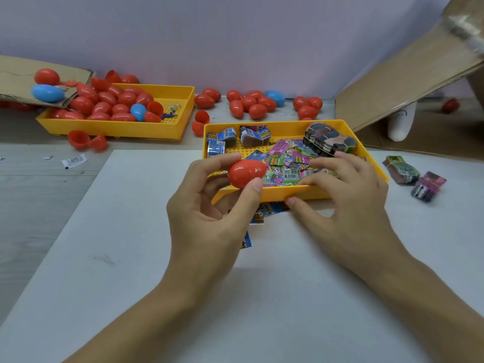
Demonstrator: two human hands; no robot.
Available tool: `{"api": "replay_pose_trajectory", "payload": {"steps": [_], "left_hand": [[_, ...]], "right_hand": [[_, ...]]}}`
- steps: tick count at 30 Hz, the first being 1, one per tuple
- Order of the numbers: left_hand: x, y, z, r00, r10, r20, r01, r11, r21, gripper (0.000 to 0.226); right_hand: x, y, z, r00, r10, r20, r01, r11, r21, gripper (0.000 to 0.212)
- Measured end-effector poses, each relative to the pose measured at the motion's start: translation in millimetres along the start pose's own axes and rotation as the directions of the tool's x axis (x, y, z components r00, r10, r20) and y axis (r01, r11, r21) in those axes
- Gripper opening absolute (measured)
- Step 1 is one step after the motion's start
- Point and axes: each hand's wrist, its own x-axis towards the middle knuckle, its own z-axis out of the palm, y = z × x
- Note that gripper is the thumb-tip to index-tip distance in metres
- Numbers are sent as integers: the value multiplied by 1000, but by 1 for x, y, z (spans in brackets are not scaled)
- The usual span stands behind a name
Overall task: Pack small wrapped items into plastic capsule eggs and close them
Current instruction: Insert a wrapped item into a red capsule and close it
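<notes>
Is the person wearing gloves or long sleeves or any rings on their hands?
No gloves. The left hand and right hand are both bare, and both forearms are bare as far as the picture shows, so no sleeves are in view. No rings, watch or bracelets show on the fingers or wrists. The fingernails look short and unpainted.

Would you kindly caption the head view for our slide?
Left hand holds a closed red egg while right hand reaches into the yellow tray of packets.

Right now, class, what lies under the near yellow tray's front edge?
Blue wrapped packets poke out from under the near yellow tray; how far they reach beneath is hidden by the tray and the left hand.
</notes>
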Motion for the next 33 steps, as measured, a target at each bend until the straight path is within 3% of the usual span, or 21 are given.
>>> {"api": "replay_pose_trajectory", "payload": {"steps": [3, 7, 11, 14, 16, 23, 27, 29, 33], "left_hand": [[1, -2, -1, 1000, 16, 18, -16, 1000, 14, 28], [1, -4, -3, 998, 35, 53, -34, 999, -8, 25], [-1, -4, -2, 989, 13, 150, -16, 1000, 18, 29], [-3, -2, -2, 973, -33, 227, 6, 993, 120, 34], [-4, 1, -2, 966, -79, 244, 48, 990, 133, 23], [-3, -3, 1, 969, -168, 183, 115, 956, 269, 19], [0, -3, -1, 986, -92, 137, 61, 974, 217, 15], [1, -1, -1, 994, -40, 98, 21, 982, 189, 18], [0, 2, -1, 998, 7, 58, -17, 986, 168, 18]], "right_hand": [[2, -1, -2, 996, -8, -90, 28, 975, 219, 10], [3, -8, -13, 990, 58, -131, 36, 783, 621, 17], [-2, -20, -12, 996, 84, 10, -54, 542, 839, 17], [-3, -20, -8, 984, 90, 157, -180, 436, 882, 27], [-5, -19, -7, 965, 84, 248, -261, 378, 888, 31], [-6, -23, -8, 969, 70, 237, -244, 430, 869, 28], [-8, -22, -7, 974, 16, 226, -210, 439, 873, 27], [-9, -20, -5, 977, 22, 213, -194, 514, 835, 24], [-9, -18, -7, 998, -6, 68, -38, 784, 620, 22]]}}
